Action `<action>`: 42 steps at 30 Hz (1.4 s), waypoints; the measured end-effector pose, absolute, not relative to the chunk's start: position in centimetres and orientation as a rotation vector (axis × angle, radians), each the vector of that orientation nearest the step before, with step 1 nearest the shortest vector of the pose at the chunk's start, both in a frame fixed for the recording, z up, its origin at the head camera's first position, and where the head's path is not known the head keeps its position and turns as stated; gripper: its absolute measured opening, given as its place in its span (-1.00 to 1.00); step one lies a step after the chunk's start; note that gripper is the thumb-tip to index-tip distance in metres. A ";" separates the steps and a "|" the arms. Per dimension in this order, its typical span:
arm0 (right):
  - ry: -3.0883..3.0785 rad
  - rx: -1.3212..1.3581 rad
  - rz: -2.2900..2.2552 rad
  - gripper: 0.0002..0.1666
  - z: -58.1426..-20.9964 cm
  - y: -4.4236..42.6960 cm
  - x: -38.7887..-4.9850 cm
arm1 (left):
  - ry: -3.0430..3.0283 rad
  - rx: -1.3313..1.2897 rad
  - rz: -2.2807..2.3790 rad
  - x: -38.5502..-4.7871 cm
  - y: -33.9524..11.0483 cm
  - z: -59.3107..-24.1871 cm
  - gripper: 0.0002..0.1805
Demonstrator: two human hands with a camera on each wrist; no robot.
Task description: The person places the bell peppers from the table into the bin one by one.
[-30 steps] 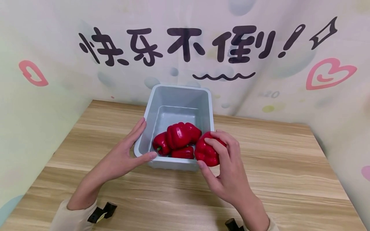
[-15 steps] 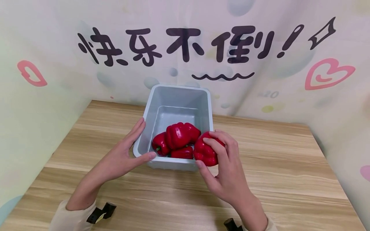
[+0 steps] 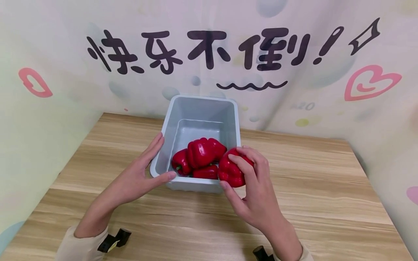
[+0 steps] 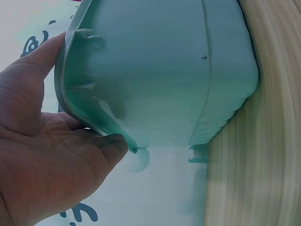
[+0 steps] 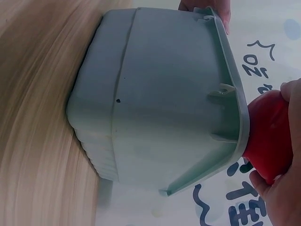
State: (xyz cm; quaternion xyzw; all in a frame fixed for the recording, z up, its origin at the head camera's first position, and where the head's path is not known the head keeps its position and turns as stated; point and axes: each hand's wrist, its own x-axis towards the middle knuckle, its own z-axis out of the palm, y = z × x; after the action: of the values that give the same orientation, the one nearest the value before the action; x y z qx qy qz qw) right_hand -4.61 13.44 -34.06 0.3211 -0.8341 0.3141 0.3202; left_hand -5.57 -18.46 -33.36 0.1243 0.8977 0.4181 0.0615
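A grey plastic bin sits upright on the table with several red bell peppers gathered at its near end. My left hand holds the near left corner, thumb over the front rim and fingers along the left side. In the left wrist view, the left hand has its fingertips against the rim's flange. At the near right corner, my right hand grips another red bell pepper at rim height. From the right wrist, this pepper shows beside the rim, its green stem partly visible.
The wooden table extends on both sides of the bin and in front of it. Right behind the table hangs a printed cloth backdrop with large black characters. Black devices are strapped at both wrists, such as the left wrist camera.
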 end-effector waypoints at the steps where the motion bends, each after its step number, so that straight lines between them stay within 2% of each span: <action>1: -2.183 0.850 0.824 -0.33 -34.0 13.4 -4.6 | 2.715 0.377 1.266 -5.6 -18.5 -33.4 0.11; 14: -2.143 0.949 0.836 -0.35 -34.1 13.3 -5.1 | 2.719 0.384 1.261 -5.7 -18.4 -33.4 0.11; 42: -2.275 0.881 0.827 -0.30 -34.5 13.6 -4.9 | 2.709 0.370 1.263 -5.7 -18.3 -33.2 0.11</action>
State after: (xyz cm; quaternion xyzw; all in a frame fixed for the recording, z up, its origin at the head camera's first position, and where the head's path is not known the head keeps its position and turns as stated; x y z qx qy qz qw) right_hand -4.89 13.58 -34.49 0.3285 -0.8481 0.3083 0.2787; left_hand -5.65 -18.31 -33.19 0.1226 0.8976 0.4183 0.0647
